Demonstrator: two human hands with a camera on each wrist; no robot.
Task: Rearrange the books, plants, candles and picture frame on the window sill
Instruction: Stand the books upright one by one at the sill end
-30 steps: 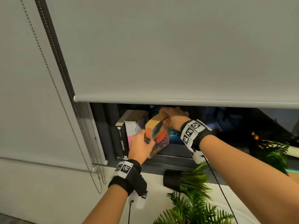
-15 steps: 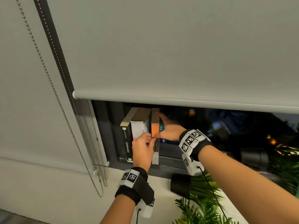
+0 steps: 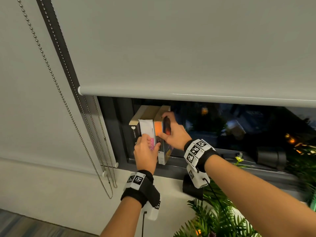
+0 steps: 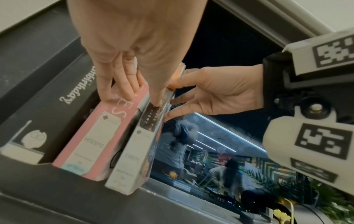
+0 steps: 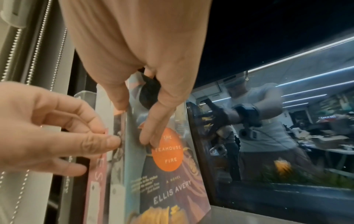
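Observation:
Three books stand upright at the left end of the window sill [image 3: 171, 183]: a black book [image 3: 133, 134], a pink-and-white book [image 3: 147, 127] and a colourful novel [image 3: 162, 154] on the right. My right hand [image 3: 171, 132] pinches the novel [image 5: 168, 181], thumb on its spine and fingers on the front cover. My left hand [image 3: 147, 151] rests its fingers on the pink spine [image 4: 91, 144], with the thumb touching the novel's spine [image 4: 134, 159]. The novel's bottom edge juts slightly forward of the pink book.
A roller blind [image 3: 188, 48] hangs low over the books, its bead chains [image 3: 68, 108] to the left. A palm-like plant [image 3: 222, 219] in a black pot [image 3: 191, 187] stands under my right wrist. A dark cylinder [image 3: 271, 158] and a small yellow flower [image 3: 238, 159] lie further right.
The novel was tilted with its cover facing me; it now stands upright against the pink-and-white book. My right hand shifted from its top edge to its side.

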